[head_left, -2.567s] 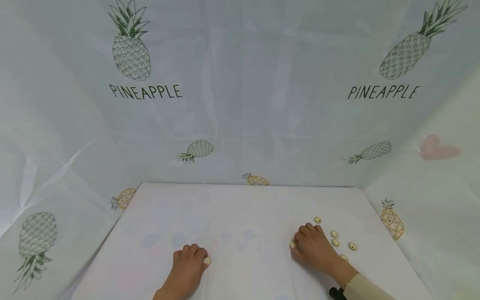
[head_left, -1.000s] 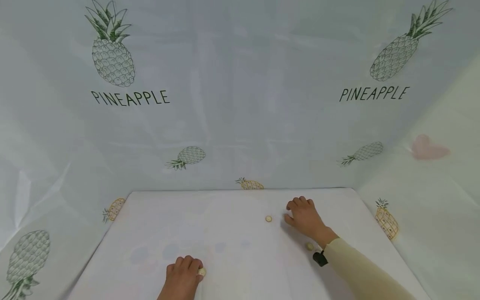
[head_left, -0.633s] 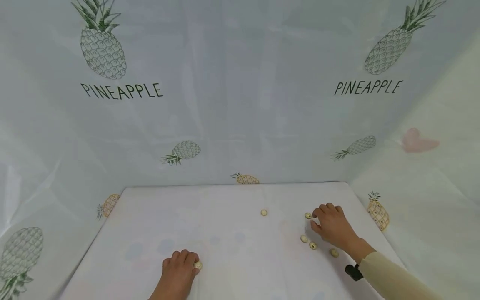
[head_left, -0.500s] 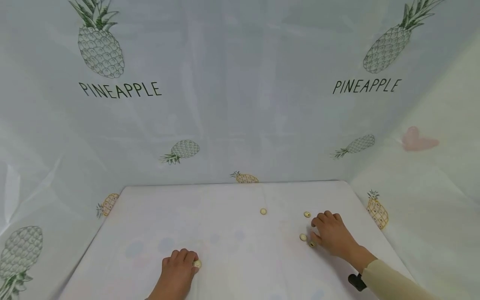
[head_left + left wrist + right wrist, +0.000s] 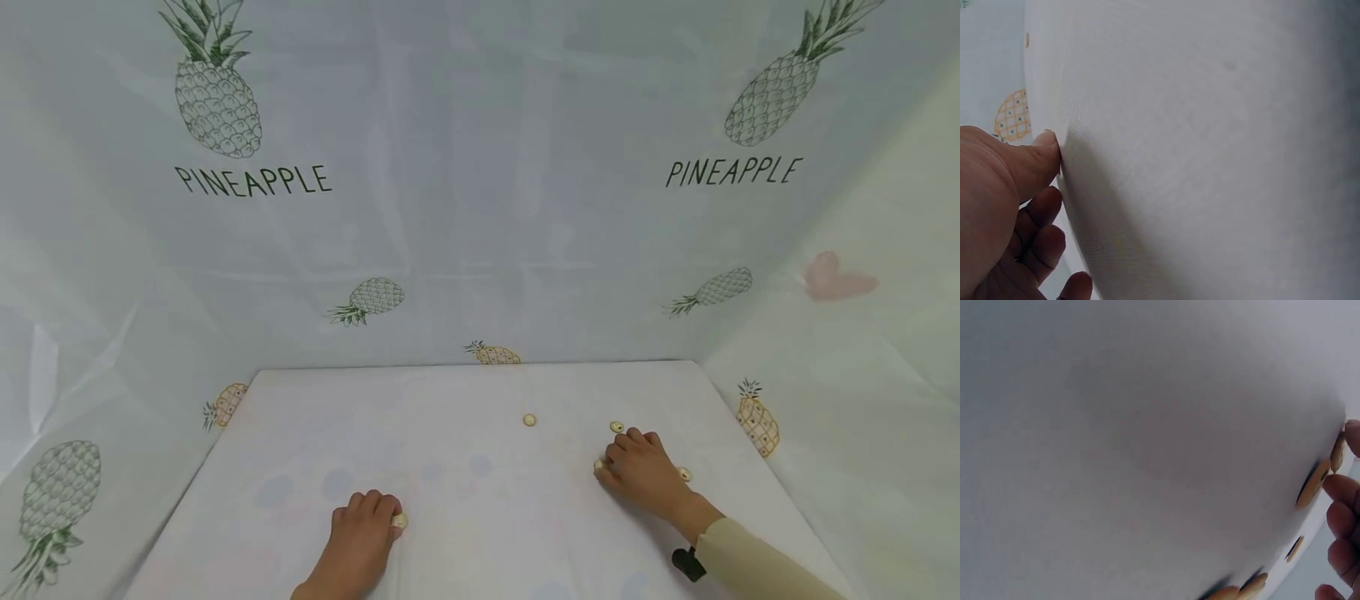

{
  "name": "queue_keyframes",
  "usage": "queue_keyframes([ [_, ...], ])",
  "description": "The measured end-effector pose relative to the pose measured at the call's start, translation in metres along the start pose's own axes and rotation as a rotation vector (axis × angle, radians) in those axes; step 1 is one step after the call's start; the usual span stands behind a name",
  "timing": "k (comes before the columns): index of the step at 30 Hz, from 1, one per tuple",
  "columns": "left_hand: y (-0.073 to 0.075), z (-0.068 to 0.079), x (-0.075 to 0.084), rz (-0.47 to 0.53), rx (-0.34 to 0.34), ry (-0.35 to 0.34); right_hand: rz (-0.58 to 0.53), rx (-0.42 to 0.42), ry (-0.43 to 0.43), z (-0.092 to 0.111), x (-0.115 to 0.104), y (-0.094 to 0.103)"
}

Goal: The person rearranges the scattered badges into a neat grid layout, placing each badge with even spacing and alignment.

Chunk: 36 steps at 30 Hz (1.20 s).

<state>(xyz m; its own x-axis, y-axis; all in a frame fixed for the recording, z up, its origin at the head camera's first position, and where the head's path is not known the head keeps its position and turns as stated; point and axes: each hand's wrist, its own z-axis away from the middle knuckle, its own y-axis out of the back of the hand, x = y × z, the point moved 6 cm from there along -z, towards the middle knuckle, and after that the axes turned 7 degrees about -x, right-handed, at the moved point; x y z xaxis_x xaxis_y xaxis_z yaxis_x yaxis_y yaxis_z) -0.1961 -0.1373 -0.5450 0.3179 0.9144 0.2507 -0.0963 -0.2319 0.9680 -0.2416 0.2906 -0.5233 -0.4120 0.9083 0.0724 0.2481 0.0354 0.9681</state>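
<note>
In the head view my left hand [image 5: 360,542] rests low on the white table, its thumb and index fingertip at a small round wooden disc [image 5: 400,521]. That disc is hidden in the left wrist view, where the thumb [image 5: 1038,159] presses at the tabletop. Farther right, my right hand [image 5: 643,475] pinches another pale disc [image 5: 599,465]. The right wrist view has this disc [image 5: 1337,452] between thumb and index finger, with a second disc [image 5: 1313,482] lying right beside it.
One disc [image 5: 529,420] lies alone toward the back middle of the table [image 5: 360,417]. Another disc [image 5: 617,427] is just beyond the right hand, and one more disc [image 5: 685,474] to its right. Pineapple-printed cloth [image 5: 480,208] hangs behind and at both sides.
A disc now lies at the back middle, where none lay in the first frame. My right hand reached back there, returned to the right-hand discs and closed on one. The left hand stayed put.
</note>
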Motion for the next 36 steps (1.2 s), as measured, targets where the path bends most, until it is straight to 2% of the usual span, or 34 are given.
queue_keyframes([
  [7, -0.002, -0.001, -0.002, 0.047, -0.048, 0.018, -0.035, -0.027, -0.063, -0.001, -0.001, 0.001],
  [13, -0.001, -0.001, -0.004, 0.049, -0.03, 0.012, -0.067, -0.043, -0.033, -0.006, -0.004, -0.002],
  [19, -0.003, -0.001, -0.003, 0.023, -0.017, 0.008, -0.036, -0.077, -0.044, -0.006, -0.003, -0.001],
  [26, -0.001, -0.001, -0.005, 0.017, -0.011, 0.032, -0.045, -0.075, -0.001, -0.008, -0.004, 0.001],
  [32, 0.0, 0.001, -0.004, -0.021, 0.027, 0.013, -0.032, -0.038, 0.023, -0.011, -0.006, -0.003],
  [36, -0.001, 0.001, -0.004, -0.037, 0.044, -0.001, 0.017, -0.007, 0.049, -0.022, -0.012, -0.003],
])
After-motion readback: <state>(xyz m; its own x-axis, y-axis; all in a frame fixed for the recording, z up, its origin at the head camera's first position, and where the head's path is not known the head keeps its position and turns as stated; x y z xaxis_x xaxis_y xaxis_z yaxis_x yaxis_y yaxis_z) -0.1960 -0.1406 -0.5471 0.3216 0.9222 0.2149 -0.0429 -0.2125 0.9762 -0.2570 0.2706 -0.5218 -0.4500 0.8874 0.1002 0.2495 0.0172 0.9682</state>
